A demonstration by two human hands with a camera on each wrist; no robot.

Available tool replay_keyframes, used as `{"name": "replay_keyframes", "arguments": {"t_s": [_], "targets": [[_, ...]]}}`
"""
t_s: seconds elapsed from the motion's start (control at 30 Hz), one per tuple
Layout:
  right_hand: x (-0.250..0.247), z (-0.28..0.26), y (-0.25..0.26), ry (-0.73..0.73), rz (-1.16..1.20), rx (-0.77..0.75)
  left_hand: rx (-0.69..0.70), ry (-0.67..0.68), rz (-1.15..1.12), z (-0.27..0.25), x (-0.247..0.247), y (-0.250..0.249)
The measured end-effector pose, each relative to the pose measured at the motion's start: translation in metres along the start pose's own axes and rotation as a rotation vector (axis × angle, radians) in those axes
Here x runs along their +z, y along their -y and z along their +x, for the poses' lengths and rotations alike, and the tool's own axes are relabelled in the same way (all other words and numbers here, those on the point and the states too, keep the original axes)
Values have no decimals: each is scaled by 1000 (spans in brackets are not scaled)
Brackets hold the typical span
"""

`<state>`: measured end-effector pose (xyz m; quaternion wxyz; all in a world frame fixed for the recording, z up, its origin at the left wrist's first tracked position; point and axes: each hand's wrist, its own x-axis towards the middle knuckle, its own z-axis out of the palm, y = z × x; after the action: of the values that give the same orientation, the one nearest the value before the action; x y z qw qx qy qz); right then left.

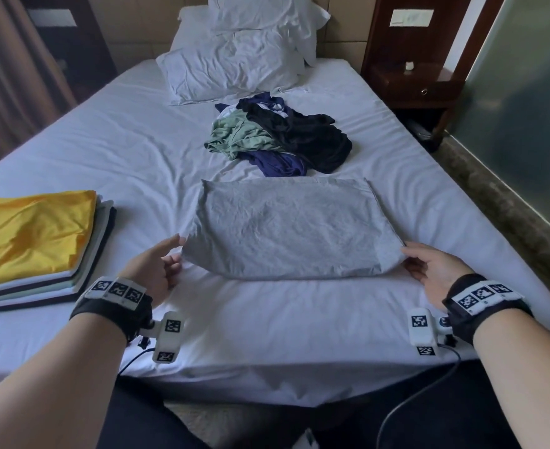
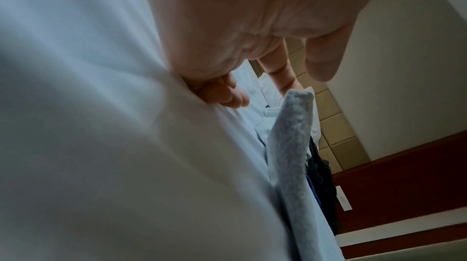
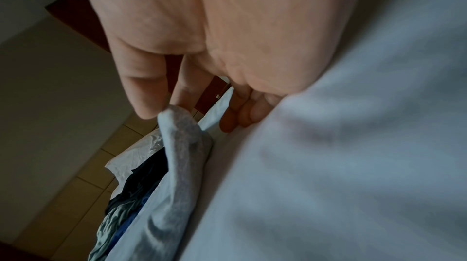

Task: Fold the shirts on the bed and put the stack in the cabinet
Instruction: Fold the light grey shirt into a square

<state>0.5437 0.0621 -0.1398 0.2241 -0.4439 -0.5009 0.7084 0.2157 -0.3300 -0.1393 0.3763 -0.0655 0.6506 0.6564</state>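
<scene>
A grey shirt [image 1: 286, 231], folded into a rectangle, lies flat on the white bed [image 1: 105, 150] in front of me. My left hand [image 1: 173, 254] is at its near left corner; the index finger touches the grey corner [image 2: 295, 117], the thumb stands apart and the other fingers rest curled on the sheet. My right hand [image 1: 411, 259] pinches the near right corner [image 3: 177, 125] between thumb and index finger. A stack of folded shirts [image 1: 30, 234], yellow on top, sits at the left. A pile of unfolded shirts [image 1: 277, 137], dark, green and navy, lies beyond the grey one.
Two white pillows [image 1: 231, 69] lie at the head of the bed. A dark wooden nightstand [image 1: 416, 82] stands at the back right, a frosted glass wall [image 1: 520, 108] runs along the right side, and a brown curtain [image 1: 11, 59] hangs at the left.
</scene>
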Motion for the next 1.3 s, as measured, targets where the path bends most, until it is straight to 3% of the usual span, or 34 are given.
{"name": "replay_keyframes", "arguments": {"t_s": [0.33, 0.63, 0.83, 0.97, 1.1, 1.3], "targets": [[4, 10, -6, -82, -48, 24, 131, -56, -31, 10, 7, 13], [1, 10, -7, -177, -33, 31, 135, -189, 85, 25, -5, 24], [-3, 4, -4, -138, -14, 17, 202, -220, 67, 25, -13, 24], [-6, 3, -5, -137, -208, -2, 183, -229, 341, 23, -15, 17], [-13, 6, -5, -221, -621, 35, 107, -330, 598, 25, -25, 10], [4, -6, 6, -285, -1020, 28, 135, -396, 980, 4, -11, 3]]}}
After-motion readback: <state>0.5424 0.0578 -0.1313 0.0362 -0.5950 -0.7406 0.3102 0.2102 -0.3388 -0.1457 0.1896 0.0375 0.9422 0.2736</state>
